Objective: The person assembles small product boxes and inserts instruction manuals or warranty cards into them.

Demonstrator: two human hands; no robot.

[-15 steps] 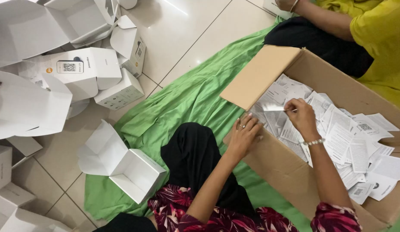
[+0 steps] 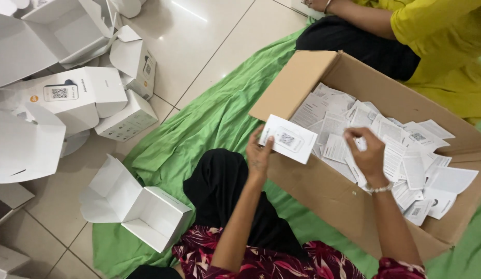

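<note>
Head view, looking down. The left hand [image 2: 259, 155] pinches a white leaflet [image 2: 288, 138] by its lower left corner, thumb on the printed face; the sheet is lifted clear of the cardboard box [image 2: 323, 191] and hangs just over the box's near wall. From this grip the leaflet runs up and to the right, its long axis tilted slightly downward toward the right hand [image 2: 369, 155]. That hand is the nearer one to the paper pile [image 2: 406, 150]; its fingers are curled down onto a folded sheet inside the box, though whether the sheet is actually gripped cannot be told. The two hands are apart, the leaflet's free edge between them.

Packages: the box is brown, open, one flap [image 2: 295, 85] turned outward, beyond the left-hand grip. Left of that grip, on the green cloth [image 2: 199, 124], stands an open white carton [image 2: 147, 212]; farther left, on the tiled floor [image 2: 209, 36], lie more white cartons [image 2: 75, 98], several carrying small square code labels. Another person's yellow sleeve [image 2: 437, 36] lies beyond the box.
</note>
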